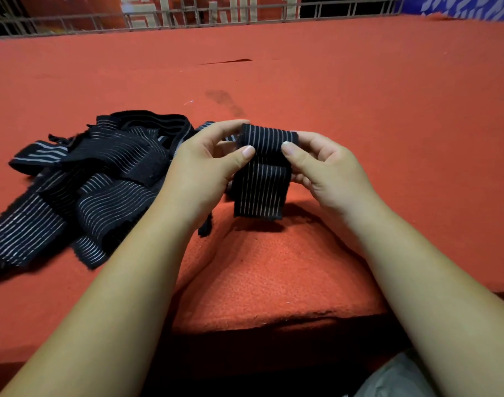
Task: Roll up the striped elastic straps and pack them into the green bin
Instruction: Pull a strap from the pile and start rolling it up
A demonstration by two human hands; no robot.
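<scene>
A red felt-covered worktop (359, 96) fills nearly the whole view, its near edge dropping into shadow between the person's two bare forearms. Along its far edge runs a grey metal railing (216, 15). On the left half of the worktop lies a loose, tangled pile of straps (101, 167), black with thin pale stripes, several bands crossing and lying over one another, one end reaching toward the near left corner. The left hand (199, 164) and the right hand (325, 170) are raised just above the felt near the middle, to the right of the pile, and share one striped strap (262, 173) between them. Its upper part is folded or rolled over into a thick band spanning the two hands, while a short flat tail hangs down toward the felt. The grip of each hand is pinching that band: the left thumb (242, 154) and right thumb (293, 151) press on its near face, the fingers curled behind it. Farther back on the felt there is a dark smudge (225, 101), and just left of it a small white thread (188, 102).
</scene>
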